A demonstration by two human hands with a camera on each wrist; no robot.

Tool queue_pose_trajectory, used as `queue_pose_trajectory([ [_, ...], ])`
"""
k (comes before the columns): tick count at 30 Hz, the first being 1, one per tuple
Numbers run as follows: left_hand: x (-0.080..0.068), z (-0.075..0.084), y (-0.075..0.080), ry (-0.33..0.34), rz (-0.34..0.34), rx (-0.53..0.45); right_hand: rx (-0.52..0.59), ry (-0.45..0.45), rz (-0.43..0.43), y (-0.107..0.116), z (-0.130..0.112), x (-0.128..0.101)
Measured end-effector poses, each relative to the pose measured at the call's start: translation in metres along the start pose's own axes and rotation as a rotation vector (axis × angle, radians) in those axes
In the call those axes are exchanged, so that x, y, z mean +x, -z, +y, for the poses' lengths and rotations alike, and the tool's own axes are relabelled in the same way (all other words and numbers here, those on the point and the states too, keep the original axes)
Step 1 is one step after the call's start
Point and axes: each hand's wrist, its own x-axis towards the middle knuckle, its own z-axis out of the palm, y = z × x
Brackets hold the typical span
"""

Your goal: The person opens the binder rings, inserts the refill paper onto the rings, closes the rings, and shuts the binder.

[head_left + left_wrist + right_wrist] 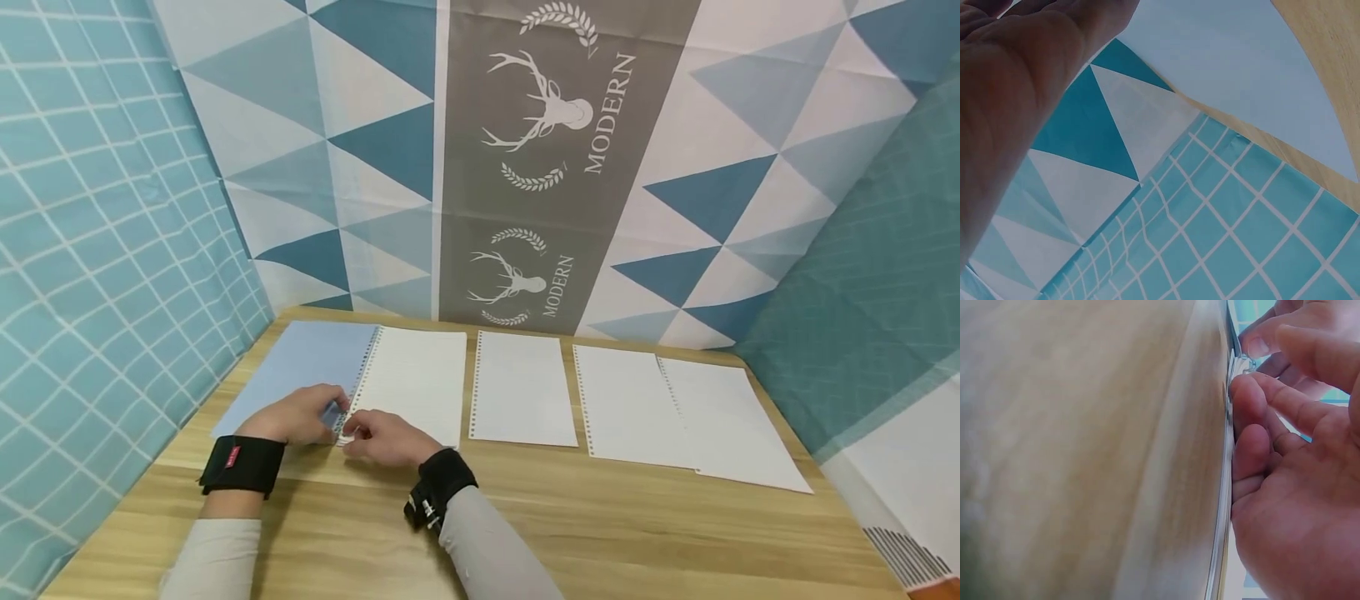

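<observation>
A spiral notebook (420,375) lies unfolded at the left, its blue cover (307,358) to the left of the coil and lined white pages to the right. My left hand (300,412) reaches over the cover to the lower end of the coil (365,367), thumb and fingers curled at it. On the page side, my right hand (390,437) rests near the bottom left corner of the pages. The right wrist view shows its bent fingertips (1252,447) against the paper, the thumb (1316,353) standing apart. The left hand's fingertips sit just beyond, at the wire.
Right of the notebook lies one loose white sheet (521,387) with a punched edge. Farther right, two more sheets, a nearer one (630,408) and an outer one (735,425), overlap slightly. Patterned cloth (375,150) hangs behind the wooden table (600,533) and along its sides.
</observation>
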Motion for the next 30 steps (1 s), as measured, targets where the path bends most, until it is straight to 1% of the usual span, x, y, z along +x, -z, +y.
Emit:
queue_pose_trajectory([
  [5,-0.0006,-0.0005,0.0007,-0.016,0.004,-0.002,0.029,-0.012,0.002,0.0014,-0.0031,-0.0014],
  [12,-0.0014,-0.0004,0.002,0.017,-0.009,-0.013,0.045,0.003,-0.026,0.0038,-0.0044,-0.0007],
  [17,-0.0002,-0.0015,0.0014,0.014,-0.016,-0.013,0.063,-0.015,-0.036,0.004,-0.0013,-0.0008],
  [20,0.002,-0.0034,0.0003,0.006,-0.003,-0.002,0.074,-0.026,-0.028,0.0032,-0.0004,-0.0006],
  [24,0.0047,-0.0057,-0.0011,-0.014,0.027,0.019,0.073,-0.017,-0.017,0.0014,-0.0011,0.0005],
  [30,0.0069,-0.0057,-0.0002,-0.017,0.039,0.024,0.05,0.018,-0.046,0.0019,-0.0027,0.0028],
])
